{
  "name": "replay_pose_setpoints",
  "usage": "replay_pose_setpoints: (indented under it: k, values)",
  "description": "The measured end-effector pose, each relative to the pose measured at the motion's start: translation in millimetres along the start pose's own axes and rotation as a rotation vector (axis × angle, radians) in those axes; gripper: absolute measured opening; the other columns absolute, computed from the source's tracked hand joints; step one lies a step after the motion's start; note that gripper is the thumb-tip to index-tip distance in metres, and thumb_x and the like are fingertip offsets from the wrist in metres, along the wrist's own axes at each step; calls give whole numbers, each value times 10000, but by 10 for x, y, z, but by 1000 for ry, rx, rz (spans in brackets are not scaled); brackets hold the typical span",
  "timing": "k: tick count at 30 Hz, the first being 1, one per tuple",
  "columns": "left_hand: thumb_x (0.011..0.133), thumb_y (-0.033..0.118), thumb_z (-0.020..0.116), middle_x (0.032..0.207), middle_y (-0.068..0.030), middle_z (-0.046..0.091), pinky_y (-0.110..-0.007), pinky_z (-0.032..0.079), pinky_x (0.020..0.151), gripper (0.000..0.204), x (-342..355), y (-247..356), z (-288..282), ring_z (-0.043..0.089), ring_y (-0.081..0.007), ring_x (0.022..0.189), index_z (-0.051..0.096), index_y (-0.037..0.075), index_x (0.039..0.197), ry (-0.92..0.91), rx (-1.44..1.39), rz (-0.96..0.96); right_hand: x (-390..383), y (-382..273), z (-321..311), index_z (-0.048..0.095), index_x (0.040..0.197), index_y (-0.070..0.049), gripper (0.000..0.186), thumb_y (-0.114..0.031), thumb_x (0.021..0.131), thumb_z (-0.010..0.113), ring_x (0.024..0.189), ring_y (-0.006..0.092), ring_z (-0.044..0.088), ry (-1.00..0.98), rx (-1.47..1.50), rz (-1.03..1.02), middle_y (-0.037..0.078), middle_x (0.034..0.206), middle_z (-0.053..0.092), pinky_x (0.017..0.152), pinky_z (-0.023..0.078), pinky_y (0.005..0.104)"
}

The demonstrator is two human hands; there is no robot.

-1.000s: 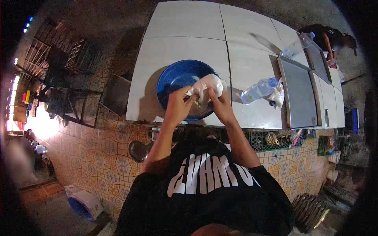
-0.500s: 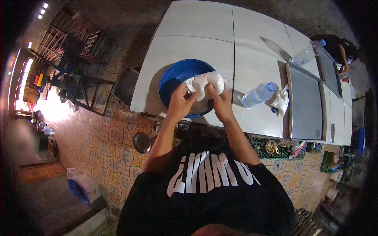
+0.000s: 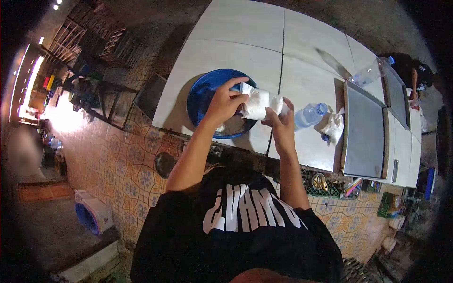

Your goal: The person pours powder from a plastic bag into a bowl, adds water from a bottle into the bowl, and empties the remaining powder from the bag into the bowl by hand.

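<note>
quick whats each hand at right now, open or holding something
Left hand: holding the left end of the white bundle.
Right hand: holding the bundle's right end.

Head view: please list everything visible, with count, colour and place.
Table: 1, white, centre
Basin: 1, blue, table's left
Bundle: 1, white, centre
Bottles: 2, clear, blue caps, table's right
Crumpled piece: 1, white, beside nearer bottle
Trays: 2, grey, table's right
Crates: 2, green, lower right
Floor: 1, yellowish, below table
Tub: 1, white and blue, lower left
Person: 1, dark clothes, upper right
Left edge: blurred, unclear
Shirt: 1, black, bottom
Left hand: 1, bare, bundle's left
Right hand: 1, bare, bundle's right
</note>
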State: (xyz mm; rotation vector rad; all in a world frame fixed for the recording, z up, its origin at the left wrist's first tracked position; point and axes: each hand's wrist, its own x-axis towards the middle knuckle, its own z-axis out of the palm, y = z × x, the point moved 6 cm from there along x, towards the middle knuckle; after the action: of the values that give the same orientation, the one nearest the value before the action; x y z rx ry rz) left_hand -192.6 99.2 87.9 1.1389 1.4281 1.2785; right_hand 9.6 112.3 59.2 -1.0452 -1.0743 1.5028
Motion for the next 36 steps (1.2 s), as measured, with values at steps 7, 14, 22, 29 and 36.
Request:
replay_pose_setpoints:
  k: [7,14,22,29,36]
  values:
    - [1011,147,657,900,-89,763,-263,546,672,233,306,-172,487,676,-102,731,767,-8,1145,-234,22,-68,-261,405,-397,397,1527,-97,530,-281,1075,605,865,192,686,49,164,243,126,1097,659,775,606,361]
    - [1138,387,454,1081,-160,753,-338,605,808,508,437,-440,820,722,-200,906,715,-39,1230,-449,38,-152,-324,880,-585,405,1439,-102,498,-387,1081,600,858,223,674,195,468,383,148,1052,623,750,594,369]
    - [1140,379,450,1320,-190,661,-362,630,840,537,453,-485,927,692,-245,1081,568,-54,1435,-497,171,-104,-250,967,-589,502,1305,-136,467,-515,1053,605,646,190,677,257,162,305,118,861,693,528,518,300]
    - [1127,282,508,1181,-194,724,-342,631,768,451,426,-582,716,758,-255,987,559,-26,1452,-489,118,-39,-500,734,-1015,592,1353,11,659,-475,950,780,613,168,684,313,-343,390,97,752,703,548,513,319]
    - [1105,174,536,1231,-147,737,-323,596,803,350,292,-387,422,725,-200,1045,603,1,1401,-467,163,17,-410,115,-1429,502,1459,-27,840,-355,808,918,928,245,672,483,-728,-79,185,1158,689,785,556,377]
